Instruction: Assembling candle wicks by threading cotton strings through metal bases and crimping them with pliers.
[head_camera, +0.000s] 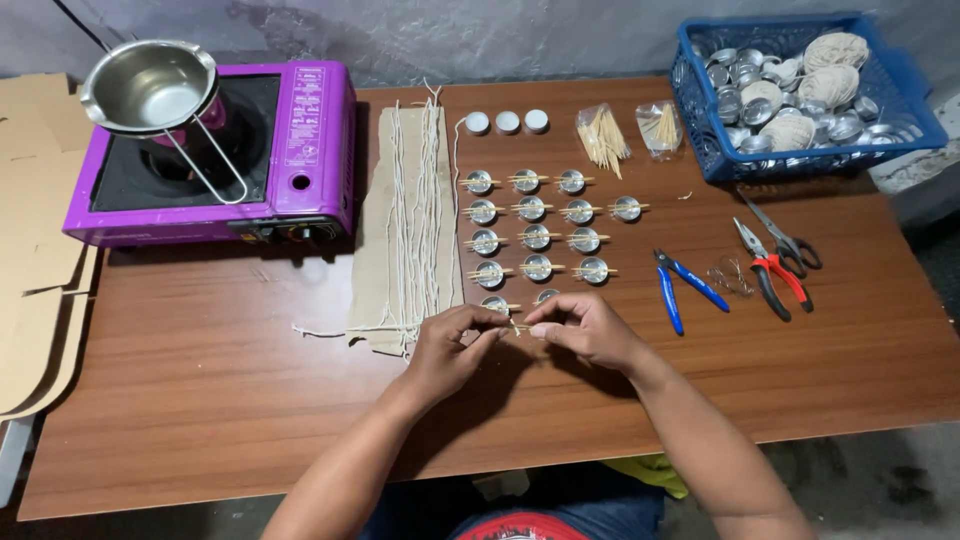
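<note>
Approx. 13 small metal cups (532, 209) sit wicked w/ sticks mid-surface; both hands, left (452, 350) & right (585, 328), pinch a stick (517, 327) at the front row, basket (700, 95) of spare cups unfilled.

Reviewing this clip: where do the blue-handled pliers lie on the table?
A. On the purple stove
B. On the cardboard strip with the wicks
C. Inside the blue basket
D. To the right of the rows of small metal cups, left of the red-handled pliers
D: the blue-handled pliers rest on the bare table, just right of the rows of small metal cups and left of the red-handled pliers.
</note>
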